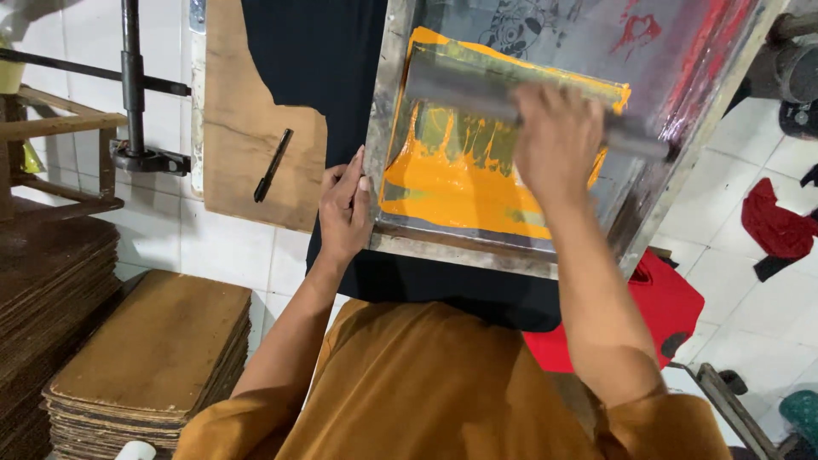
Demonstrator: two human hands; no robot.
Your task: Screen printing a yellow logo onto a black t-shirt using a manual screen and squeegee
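The right hand (558, 140) is closed in a firm grip around the grey squeegee (477, 89), which lies across the far part of the printing screen (596, 51), its blade resting at the top of a broad pool of orange ink (452, 183). Streaks run down from the blade into the pool, so the tool seems angled to carry ink across the mesh. The right forearm reaches straight out from the body, wrist bent slightly down, which puts weight on the handle. The left hand (345, 209) holds nothing; it lies flat with fingers together against the near left edge of the metal frame (388, 128), apparently bracing it so that it does not slide under the stroke. The left arm is bent at the elbow and comes in from the lower left. Beneath the frame lies a dark garment (315, 51), spread over a wooden board (239, 128) on which a black marker (273, 164) rests just beside the cloth. Stacks of brown boards (158, 349) stand at the lower left, and red cloth (665, 307) lies on the tiled floor (767, 315) to the right.
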